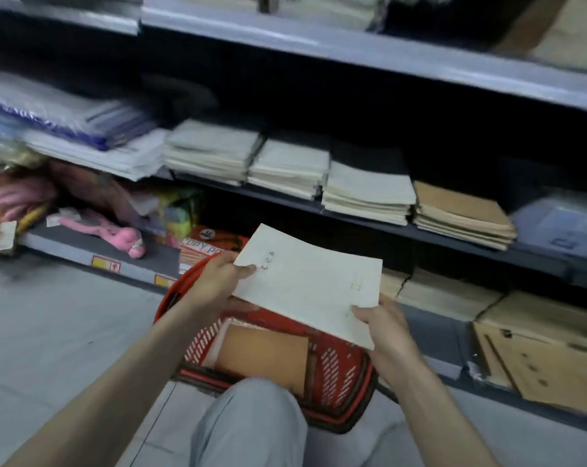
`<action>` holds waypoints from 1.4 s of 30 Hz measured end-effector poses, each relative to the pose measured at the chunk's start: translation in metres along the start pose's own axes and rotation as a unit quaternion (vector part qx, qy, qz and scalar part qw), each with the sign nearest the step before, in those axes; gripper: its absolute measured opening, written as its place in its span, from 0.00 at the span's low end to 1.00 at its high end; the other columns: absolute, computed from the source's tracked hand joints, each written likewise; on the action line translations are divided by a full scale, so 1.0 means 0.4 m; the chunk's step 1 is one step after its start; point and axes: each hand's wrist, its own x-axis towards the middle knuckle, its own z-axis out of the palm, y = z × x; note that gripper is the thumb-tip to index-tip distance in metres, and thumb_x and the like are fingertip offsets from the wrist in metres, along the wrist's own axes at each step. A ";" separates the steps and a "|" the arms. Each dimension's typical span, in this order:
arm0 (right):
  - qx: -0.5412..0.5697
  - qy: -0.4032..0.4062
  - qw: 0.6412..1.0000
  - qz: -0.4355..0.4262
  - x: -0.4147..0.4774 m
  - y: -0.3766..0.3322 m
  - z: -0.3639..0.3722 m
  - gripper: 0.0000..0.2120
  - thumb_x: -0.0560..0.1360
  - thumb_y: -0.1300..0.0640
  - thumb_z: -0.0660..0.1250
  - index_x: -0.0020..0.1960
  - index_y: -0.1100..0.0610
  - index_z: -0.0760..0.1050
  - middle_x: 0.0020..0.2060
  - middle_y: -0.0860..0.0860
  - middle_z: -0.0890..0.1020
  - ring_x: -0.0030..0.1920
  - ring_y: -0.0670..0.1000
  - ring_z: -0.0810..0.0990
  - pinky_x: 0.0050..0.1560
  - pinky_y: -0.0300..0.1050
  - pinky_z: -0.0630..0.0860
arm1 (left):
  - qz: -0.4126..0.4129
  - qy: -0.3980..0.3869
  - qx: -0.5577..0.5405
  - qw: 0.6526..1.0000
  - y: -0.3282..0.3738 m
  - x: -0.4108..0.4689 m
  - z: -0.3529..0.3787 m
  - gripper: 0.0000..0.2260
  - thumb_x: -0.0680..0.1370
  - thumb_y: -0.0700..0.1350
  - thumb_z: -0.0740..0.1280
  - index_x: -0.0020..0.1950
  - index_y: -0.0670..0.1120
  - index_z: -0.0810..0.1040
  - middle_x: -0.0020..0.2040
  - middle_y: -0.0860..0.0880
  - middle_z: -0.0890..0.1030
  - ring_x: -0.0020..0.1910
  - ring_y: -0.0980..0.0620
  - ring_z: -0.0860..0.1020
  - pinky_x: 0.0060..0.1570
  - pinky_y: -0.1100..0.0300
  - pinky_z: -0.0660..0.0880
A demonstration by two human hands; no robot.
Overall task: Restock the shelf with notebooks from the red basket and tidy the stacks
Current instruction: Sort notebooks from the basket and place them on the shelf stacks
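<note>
Both my hands hold a white notebook (310, 281) above the red basket (339, 372). My left hand (217, 281) grips its left edge, thumb on top. My right hand (384, 326) pinches its near right corner. A brown notebook (261, 355) lies in the basket on the floor, partly hidden by my knee. On the middle shelf (369, 222) stand three stacks of white notebooks (288, 166) and, to their right, a stack of brown notebooks (460, 214).
Blue and white paper packs (93, 139) lie at the shelf's left. Pink plush toys (110, 230) sit on the bottom shelf at left. Cardboard boxes (538, 348) fill the bottom shelf at right. Grey tiled floor (49, 332) lies to the left.
</note>
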 end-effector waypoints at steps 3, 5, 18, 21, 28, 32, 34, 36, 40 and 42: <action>0.050 0.001 0.998 -0.028 -0.106 -0.088 -0.066 0.16 0.81 0.68 0.66 0.65 0.54 0.76 0.54 0.55 0.87 0.46 0.56 0.88 0.42 0.54 0.86 | 0.029 -0.007 -0.016 0.999 0.085 -0.100 0.055 0.07 0.82 0.40 0.68 0.60 0.42 0.77 0.55 0.41 0.84 0.54 0.40 0.83 0.35 0.50 0.83; 0.070 0.010 0.996 -0.055 -0.166 -0.129 -0.112 0.15 0.81 0.68 0.66 0.65 0.54 0.77 0.54 0.55 0.87 0.46 0.56 0.87 0.36 0.49 0.83 | 0.046 -0.022 -0.016 0.999 0.129 -0.160 0.094 0.08 0.82 0.41 0.68 0.60 0.41 0.78 0.56 0.40 0.84 0.55 0.40 0.83 0.36 0.49 0.83; 0.148 0.114 0.972 -0.141 -0.329 -0.223 -0.291 0.20 0.80 0.67 0.67 0.67 0.49 0.73 0.54 0.47 0.82 0.54 0.51 0.79 0.54 0.53 0.79 | 0.090 -0.122 -0.024 0.988 0.248 -0.324 0.293 0.09 0.81 0.38 0.67 0.61 0.41 0.81 0.56 0.40 0.85 0.54 0.41 0.84 0.41 0.49 0.83; 0.168 0.136 0.964 -0.154 -0.303 -0.234 -0.312 0.19 0.81 0.67 0.65 0.65 0.48 0.72 0.51 0.45 0.80 0.51 0.48 0.78 0.43 0.45 0.74 | 0.065 -0.139 -0.064 0.986 0.245 -0.306 0.329 0.11 0.81 0.37 0.67 0.62 0.40 0.81 0.54 0.42 0.87 0.52 0.43 0.85 0.41 0.51 0.84; 0.257 0.197 0.937 -0.131 -0.177 -0.259 -0.232 0.21 0.80 0.68 0.64 0.68 0.51 0.71 0.57 0.53 0.82 0.56 0.57 0.80 0.50 0.50 0.76 | -0.009 -0.201 -0.111 0.973 0.258 -0.243 0.410 0.13 0.82 0.40 0.66 0.66 0.38 0.79 0.54 0.36 0.86 0.52 0.37 0.86 0.52 0.48 0.81; 0.310 0.205 0.919 -0.135 -0.095 -0.263 -0.118 0.25 0.77 0.70 0.63 0.71 0.52 0.71 0.58 0.54 0.84 0.56 0.59 0.83 0.55 0.57 0.81 | 0.013 -0.296 0.040 0.954 0.255 -0.225 0.477 0.19 0.81 0.40 0.70 0.69 0.54 0.73 0.56 0.39 0.86 0.51 0.35 0.86 0.56 0.42 0.82; 0.331 0.185 0.916 -0.130 -0.064 -0.261 -0.082 0.25 0.76 0.71 0.65 0.69 0.52 0.70 0.58 0.54 0.85 0.56 0.60 0.84 0.55 0.63 0.82 | 0.016 -0.294 0.068 0.953 0.267 -0.189 0.481 0.22 0.80 0.36 0.69 0.69 0.55 0.70 0.53 0.37 0.87 0.46 0.35 0.86 0.46 0.46 0.84; 0.329 0.148 0.923 -0.130 -0.042 -0.256 -0.072 0.25 0.75 0.72 0.68 0.68 0.54 0.69 0.57 0.54 0.84 0.55 0.59 0.84 0.47 0.56 0.82 | 0.018 -0.261 0.065 0.963 0.293 -0.136 0.464 0.20 0.80 0.32 0.66 0.68 0.50 0.72 0.52 0.37 0.87 0.39 0.39 0.85 0.38 0.52 0.82; 0.277 0.113 0.946 -0.124 0.030 -0.269 -0.104 0.23 0.75 0.69 0.74 0.67 0.60 0.72 0.49 0.59 0.88 0.44 0.59 0.86 0.39 0.48 0.77 | 0.065 -0.132 0.070 0.987 0.332 0.019 0.403 0.19 0.82 0.34 0.65 0.73 0.37 0.69 0.61 0.36 0.80 0.30 0.47 0.80 0.31 0.58 0.78; 0.197 0.122 0.960 -0.155 0.068 -0.296 -0.126 0.23 0.77 0.67 0.74 0.69 0.57 0.72 0.43 0.55 0.89 0.42 0.56 0.86 0.41 0.45 0.79 | 0.088 -0.097 0.079 0.988 0.331 0.087 0.379 0.24 0.82 0.37 0.68 0.77 0.35 0.67 0.66 0.38 0.77 0.35 0.48 0.81 0.37 0.59 0.81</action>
